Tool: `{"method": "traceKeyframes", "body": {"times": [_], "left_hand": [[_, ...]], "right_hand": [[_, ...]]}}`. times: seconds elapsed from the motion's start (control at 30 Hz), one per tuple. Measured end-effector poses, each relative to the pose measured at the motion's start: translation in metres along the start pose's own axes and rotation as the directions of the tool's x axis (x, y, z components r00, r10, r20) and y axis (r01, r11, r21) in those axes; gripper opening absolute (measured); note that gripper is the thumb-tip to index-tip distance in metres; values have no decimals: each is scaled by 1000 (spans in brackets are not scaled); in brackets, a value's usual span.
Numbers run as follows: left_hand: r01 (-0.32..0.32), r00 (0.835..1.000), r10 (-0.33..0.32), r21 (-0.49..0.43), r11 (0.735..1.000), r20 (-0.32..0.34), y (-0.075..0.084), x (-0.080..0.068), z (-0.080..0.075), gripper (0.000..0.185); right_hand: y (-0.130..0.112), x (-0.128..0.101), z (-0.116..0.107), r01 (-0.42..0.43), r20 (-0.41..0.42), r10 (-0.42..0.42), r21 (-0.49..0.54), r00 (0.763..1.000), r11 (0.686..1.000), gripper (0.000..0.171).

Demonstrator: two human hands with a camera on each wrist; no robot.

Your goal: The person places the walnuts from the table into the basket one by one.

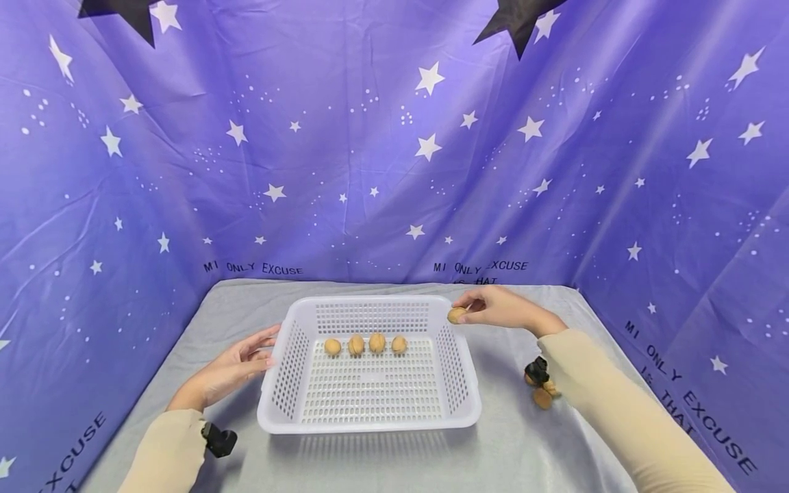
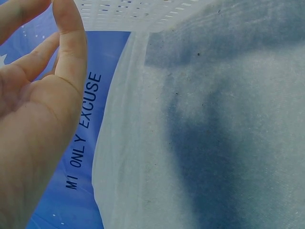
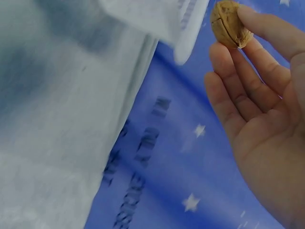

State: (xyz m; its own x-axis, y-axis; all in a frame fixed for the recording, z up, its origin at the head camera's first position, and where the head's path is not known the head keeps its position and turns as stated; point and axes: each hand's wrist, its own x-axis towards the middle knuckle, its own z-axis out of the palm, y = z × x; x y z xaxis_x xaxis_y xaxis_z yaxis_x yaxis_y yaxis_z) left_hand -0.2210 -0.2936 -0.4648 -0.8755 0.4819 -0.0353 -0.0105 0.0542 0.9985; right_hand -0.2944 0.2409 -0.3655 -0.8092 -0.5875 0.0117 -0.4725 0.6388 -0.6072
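Observation:
A white perforated plastic basket point(image 1: 370, 429) stands on the cloth-covered table. Inside it, several walnuts point(image 1: 377, 343) lie in a row toward the far side. My right hand point(image 1: 502, 307) pinches another walnut point(image 3: 229, 24) between thumb and fingers, level with the basket's far right rim in the head view. In the right wrist view, the walnut's seam shows clearly. My left hand point(image 1: 231, 370) is at the basket's left wall, its loosely extended fingertips right at the outer side of the rim. Its thumb point(image 2: 70, 43) points up toward the basket in the left wrist view.
More walnuts point(image 1: 543, 398) lie on the grey cloth point(image 1: 505, 438) at the right, partly hidden by the right wrist's black camera point(image 1: 537, 370). Purple star-printed curtains point(image 1: 370, 171) close off the back and both sides of the table.

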Motion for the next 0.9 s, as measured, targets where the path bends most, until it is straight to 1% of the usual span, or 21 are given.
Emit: {"method": "traceKeyframes", "body": {"times": [0.2, 0.37, 0.57, 0.7, 0.77, 0.83, 0.9], "left_hand": [[0, 1000, 0, 2, 1000, 0, 2, -1, 1, 73], [2, 1000, -2, 2, 1000, -2, 1, -2, 0, 72], [8, 1000, -8, 13, 1000, -11, 0, -1, -2, 72], [6, 1000, -6, 13, 1000, -9, -1, -1, -3, 72], [4, 1000, -4, 14, 1000, -6, 0, -1, -3, 72], [5, 1000, -5, 15, 1000, -2, 0, -1, -3, 72], [4, 1000, -4, 15, 1000, 3, -1, -1, -3, 72]], "right_hand": [[-31, 26, 10, 83, 68, -80, -42, 994, 996, 36], [-49, 50, 26, 123, 136, -115, -50, 984, 991, 34], [-72, 74, 59, 169, 223, -162, -14, 961, 986, 31], [-89, 86, 86, 169, 281, -171, 33, 944, 985, 29], [-96, 91, 98, 176, 306, -182, 49, 935, 983, 29], [-101, 96, 110, 189, 328, -193, 43, 925, 981, 29], [-103, 100, 121, 199, 337, -204, 51, 919, 979, 29]]}}
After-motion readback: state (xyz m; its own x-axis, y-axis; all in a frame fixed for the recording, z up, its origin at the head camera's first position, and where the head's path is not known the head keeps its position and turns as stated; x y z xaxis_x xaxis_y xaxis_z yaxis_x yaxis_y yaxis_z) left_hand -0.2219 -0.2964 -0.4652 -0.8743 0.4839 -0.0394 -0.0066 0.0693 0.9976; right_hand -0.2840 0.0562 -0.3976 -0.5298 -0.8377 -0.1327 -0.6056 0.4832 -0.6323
